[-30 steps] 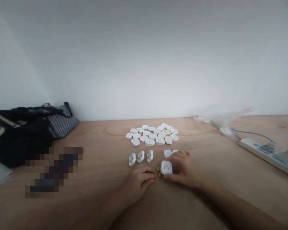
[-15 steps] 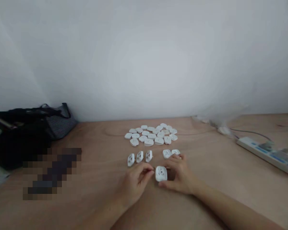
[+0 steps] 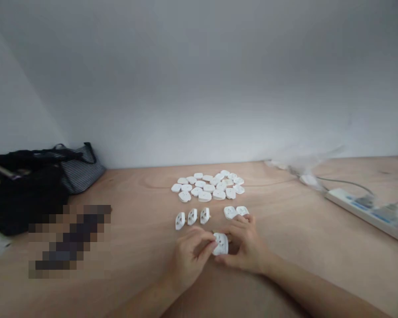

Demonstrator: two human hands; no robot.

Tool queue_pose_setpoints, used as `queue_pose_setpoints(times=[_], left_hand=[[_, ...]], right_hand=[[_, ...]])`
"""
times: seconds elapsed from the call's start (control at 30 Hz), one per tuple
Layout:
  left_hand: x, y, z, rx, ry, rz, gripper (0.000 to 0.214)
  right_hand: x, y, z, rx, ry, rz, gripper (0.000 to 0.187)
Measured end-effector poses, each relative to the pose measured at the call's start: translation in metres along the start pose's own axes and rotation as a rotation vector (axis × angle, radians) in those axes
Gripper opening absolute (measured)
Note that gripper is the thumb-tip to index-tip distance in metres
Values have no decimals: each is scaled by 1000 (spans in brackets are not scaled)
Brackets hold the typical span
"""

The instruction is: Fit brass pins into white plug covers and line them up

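Observation:
A white plug housing [image 3: 222,245] with small holes is held low over the table by my right hand [image 3: 248,244], thumb below it and fingers behind. My left hand [image 3: 193,255] is closed in a pinch, its fingertips against the housing's left side. Anything small between those fingertips is too hidden to make out. Three plug housings with inner parts [image 3: 192,217] stand in a row beyond my left hand. Behind my right fingers lie two open white housings [image 3: 230,212], the right one partly covered.
Several white plug covers [image 3: 204,196] are spread in a group farther back. A black bag [image 3: 26,190] sits at the left, near a pixelated dark object [image 3: 73,238]. On the right are a power strip [image 3: 361,210] and a clear plastic bag [image 3: 301,165] by the wall.
My left fingertips have moved right, from beside the housing onto its left side. The housing has dropped slightly and tilted in my right hand.

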State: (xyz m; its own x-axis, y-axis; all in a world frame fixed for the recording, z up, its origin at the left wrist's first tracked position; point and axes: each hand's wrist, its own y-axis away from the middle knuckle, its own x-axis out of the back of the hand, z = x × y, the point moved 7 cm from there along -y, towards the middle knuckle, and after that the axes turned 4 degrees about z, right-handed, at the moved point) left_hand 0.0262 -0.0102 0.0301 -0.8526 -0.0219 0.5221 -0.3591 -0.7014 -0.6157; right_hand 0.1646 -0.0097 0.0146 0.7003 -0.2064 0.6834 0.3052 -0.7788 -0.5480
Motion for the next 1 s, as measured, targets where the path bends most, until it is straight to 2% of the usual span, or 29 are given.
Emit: queue_pose_setpoints(times=[0.17, 0.3, 0.37, 0.47, 0.57, 0.63, 0.73, 0.8, 0.9, 1.0], left_hand=[[1, -1, -2, -23, 40, 10, 2], [5, 0, -13, 50, -13, 30, 10], [-1, 1, -19, 74, -52, -54, 14], [-16, 5, -21, 27, -101, -247, 23], [-26, 8, -22, -7, -153, -360, 37], [-28, 9, -22, -14, -166, -394, 37], [-25, 8, -19, -33, -115, -400, 30], [-20, 7, -19, -14, -99, -361, 26], [-16, 6, -20, 19, -136, -310, 30], [-20, 5, -18, -13, -151, -330, 30]], right_hand=[[2, -1, -5, 45, 35, 11, 42], [17, -3, 1, 82, 110, 82, 38], [28, -3, 12, 55, 155, 157, 38], [40, -1, 30, -7, 213, 237, 35], [41, 0, 36, -12, 214, 243, 34], [38, 0, 34, 5, 186, 229, 35], [33, 0, 30, 23, 158, 204, 38], [31, 0, 29, 25, 148, 188, 39], [30, 0, 29, 20, 140, 176, 39], [29, 0, 30, 14, 131, 161, 39]])
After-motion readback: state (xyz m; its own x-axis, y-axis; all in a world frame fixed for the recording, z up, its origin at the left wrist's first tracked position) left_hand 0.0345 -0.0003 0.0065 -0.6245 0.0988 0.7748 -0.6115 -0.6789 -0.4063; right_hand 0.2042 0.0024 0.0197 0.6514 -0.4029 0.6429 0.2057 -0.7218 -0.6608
